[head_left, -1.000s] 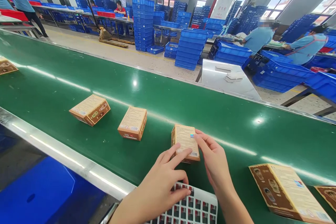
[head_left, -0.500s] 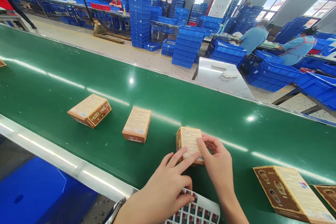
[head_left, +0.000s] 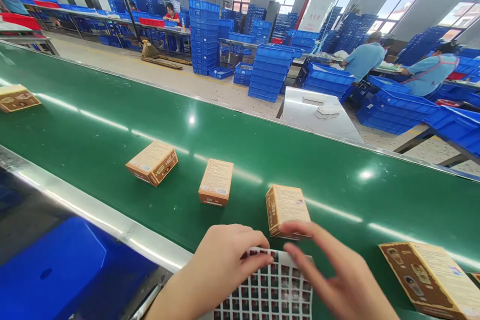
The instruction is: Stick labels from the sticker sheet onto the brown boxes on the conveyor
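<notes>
My left hand (head_left: 234, 265) pinches the top edge of a sticker sheet (head_left: 268, 290) printed with rows of small dark-and-red labels. Over the sheet's right side my right hand (head_left: 333, 270) is spread, thumb and fingers apart and slightly blurred. Just beyond its fingertips a brown and cream printed carton (head_left: 287, 205) lies on the green conveyor belt (head_left: 243, 135); a small coloured sticker shows on its upper face. I cannot tell whether a finger touches the carton. To its left are a second carton (head_left: 216, 182) and a tilted one (head_left: 153, 162).
A larger-looking carton (head_left: 431, 277) lies at right on the belt, another (head_left: 18, 98) at far left. The belt's metal edge (head_left: 97, 215) runs past a blue bin (head_left: 52, 270). Across the belt stand a metal table (head_left: 315, 115), stacked blue crates (head_left: 270, 72) and seated co-workers (head_left: 363, 57).
The cartons have shifted right along the belt. My right hand has come off the carton toward the sheet, and my left hand has drawn back from the carton. The view has tilted slightly.
</notes>
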`<state>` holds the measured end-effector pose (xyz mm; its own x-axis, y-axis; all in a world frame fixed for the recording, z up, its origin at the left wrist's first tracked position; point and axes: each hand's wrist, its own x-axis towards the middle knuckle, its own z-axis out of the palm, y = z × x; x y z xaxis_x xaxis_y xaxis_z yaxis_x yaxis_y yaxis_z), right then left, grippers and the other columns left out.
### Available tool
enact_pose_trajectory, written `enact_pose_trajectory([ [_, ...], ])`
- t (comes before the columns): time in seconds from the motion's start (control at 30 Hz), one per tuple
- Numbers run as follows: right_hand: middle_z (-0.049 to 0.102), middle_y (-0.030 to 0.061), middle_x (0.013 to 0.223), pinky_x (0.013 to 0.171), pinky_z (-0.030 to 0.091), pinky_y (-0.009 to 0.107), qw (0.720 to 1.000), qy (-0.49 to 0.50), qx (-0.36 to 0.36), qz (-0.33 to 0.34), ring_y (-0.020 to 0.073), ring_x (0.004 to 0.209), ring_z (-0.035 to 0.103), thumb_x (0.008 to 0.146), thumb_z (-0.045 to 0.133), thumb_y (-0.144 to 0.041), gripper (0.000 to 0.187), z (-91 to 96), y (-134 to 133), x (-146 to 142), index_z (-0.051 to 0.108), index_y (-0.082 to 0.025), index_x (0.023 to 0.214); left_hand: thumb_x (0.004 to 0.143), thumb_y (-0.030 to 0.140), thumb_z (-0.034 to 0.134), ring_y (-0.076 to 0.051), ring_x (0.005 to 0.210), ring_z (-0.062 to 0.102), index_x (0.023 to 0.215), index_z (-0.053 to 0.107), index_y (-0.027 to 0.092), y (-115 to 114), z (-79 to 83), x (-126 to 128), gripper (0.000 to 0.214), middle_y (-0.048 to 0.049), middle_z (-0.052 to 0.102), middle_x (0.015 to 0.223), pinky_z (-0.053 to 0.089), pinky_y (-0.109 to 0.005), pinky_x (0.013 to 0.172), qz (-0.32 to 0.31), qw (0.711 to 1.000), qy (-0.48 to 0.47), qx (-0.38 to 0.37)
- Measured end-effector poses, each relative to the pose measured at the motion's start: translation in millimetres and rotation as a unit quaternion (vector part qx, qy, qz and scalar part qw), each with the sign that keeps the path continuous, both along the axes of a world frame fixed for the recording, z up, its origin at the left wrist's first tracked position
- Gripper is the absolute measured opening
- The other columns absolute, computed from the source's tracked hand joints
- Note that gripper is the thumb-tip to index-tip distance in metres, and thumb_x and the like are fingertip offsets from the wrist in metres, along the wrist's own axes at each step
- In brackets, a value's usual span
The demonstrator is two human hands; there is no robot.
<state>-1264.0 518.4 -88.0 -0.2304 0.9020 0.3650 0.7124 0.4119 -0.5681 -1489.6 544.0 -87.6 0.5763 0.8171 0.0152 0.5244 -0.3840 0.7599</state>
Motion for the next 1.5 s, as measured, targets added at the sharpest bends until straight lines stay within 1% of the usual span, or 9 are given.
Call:
enact_pose_trajectory([
  [0.07, 0.075, 0.0014, 0.107, 0.083, 0.058, 0.024, 0.997, -0.013, 0.031, 0.07, 0.0178, 0.096, 0.072, 0.099, 0.058, -0.025, 0.023, -2.0, -12.1, -7.0, 0.059, -0.029, 0.121, 0.092, 0.03, 0.07, -0.012, 0.078, 0.066, 0.095, 0.073, 0.025, 0.3, 7.6, -4.9, 0.007, 0.0053, 0.075, 0.087, 0.042, -0.022, 0.068, 0.009, 0.998, -0.016, -0.053],
  [0.17, 0.073, 0.0028, 0.103, 0.083, 0.056, 0.025, 0.995, -0.022, 0.073, 0.057, 0.0175, 0.094, 0.07, 0.102, 0.051, -0.02, 0.022, -10.5, -16.0, -14.6, 0.057, -0.026, 0.121, 0.086, 0.031, 0.074, -0.012, 0.075, 0.064, 0.093, 0.073, 0.026, 0.2, 11.9, -10.5, 0.009, 0.0068, 0.074, 0.083, 0.039, -0.021, 0.066, 0.038, 0.994, 0.006, -0.103],
  [0.43, 0.075, 0.0059, 0.108, 0.111, 0.028, 0.044, 0.963, -0.171, 0.194, 0.074, 0.0234, 0.102, 0.07, 0.1, 0.049, -0.007, 0.02, -21.0, -15.1, -21.6, 0.062, -0.018, 0.111, 0.096, 0.034, 0.059, -0.012, 0.07, 0.06, 0.086, 0.072, 0.025, -4.3, 1.5, -18.6, 0.02, 0.0061, 0.073, 0.079, 0.036, -0.023, 0.066, 0.036, 0.996, 0.035, -0.076],
  [0.6, 0.074, 0.0044, 0.114, 0.106, 0.04, 0.039, 0.976, -0.096, 0.181, 0.078, 0.0233, 0.11, 0.069, 0.096, 0.057, -0.009, 0.018, -27.3, -16.8, -22.1, 0.063, -0.022, 0.106, 0.098, 0.036, 0.057, -0.012, 0.068, 0.059, 0.086, 0.073, 0.025, -2.2, 2.0, -26.1, 0.022, 0.006, 0.072, 0.076, 0.035, -0.025, 0.065, 0.066, 0.992, 0.049, -0.097],
  [0.83, 0.07, 0.0075, 0.124, 0.087, 0.06, 0.036, 0.989, 0.123, -0.033, -0.071, 0.0249, 0.113, 0.068, 0.101, 0.054, -0.038, 0.015, -22.0, 19.1, -24.3, 0.062, -0.026, 0.102, 0.092, 0.024, 0.068, -0.017, 0.092, 0.054, 0.08, 0.069, 0.02, 6.2, -1.2, -41.0, 0.013, 0.0007, 0.063, 0.092, 0.041, -0.027, 0.08, -0.007, 1.0, 0.003, -0.017],
  [1.07, 0.067, 0.0087, 0.13, 0.096, 0.057, 0.043, 0.987, -0.069, 0.115, 0.093, 0.0266, 0.124, 0.06, 0.099, 0.06, -0.025, 0.014, -13.6, 14.7, -27.9, 0.068, -0.024, 0.111, 0.097, 0.024, 0.062, -0.016, 0.085, 0.05, 0.078, 0.065, 0.018, 11.6, 2.8, -38.8, 0.021, 0.0016, 0.061, 0.084, 0.04, -0.03, 0.079, -0.003, 1.0, 0.006, -0.014],
  [1.27, 0.068, 0.0132, 0.129, 0.092, 0.057, 0.044, 0.964, -0.133, 0.21, 0.094, 0.029, 0.123, 0.061, 0.094, 0.055, -0.003, 0.025, -19.1, -3.2, -28.6, 0.066, -0.017, 0.111, 0.098, 0.024, 0.06, -0.016, 0.082, 0.05, 0.073, 0.06, 0.017, 14.5, 5.6, -30.1, 0.027, 0.0022, 0.061, 0.077, 0.041, -0.029, 0.078, 0.005, 1.0, -0.003, -0.024],
  [1.37, 0.071, 0.0085, 0.125, 0.094, 0.057, 0.038, 0.985, -0.051, 0.146, 0.083, 0.0256, 0.119, 0.064, 0.093, 0.06, -0.009, 0.017, -18.0, -6.7, -23.8, 0.068, -0.022, 0.102, 0.099, 0.028, 0.059, -0.016, 0.084, 0.054, 0.074, 0.062, 0.018, 14.8, 3.9, -28.8, 0.027, 0.0012, 0.063, 0.081, 0.044, -0.031, 0.079, 0.017, 0.999, -0.001, -0.03],
  [1.5, 0.069, 0.0061, 0.129, 0.095, 0.058, 0.038, 0.973, 0.199, -0.069, -0.1, 0.0266, 0.12, 0.064, 0.093, 0.065, -0.035, 0.011, -25.0, 3.7, -8.8, 0.071, -0.025, 0.092, 0.095, 0.031, 0.065, -0.024, 0.129, 0.05, 0.079, 0.069, 0.021, 14.1, -1.1, -25.9, 0.019, -0.0004, 0.063, 0.135, 0.042, -0.039, 0.106, -0.035, 0.999, -0.01, -0.007],
])
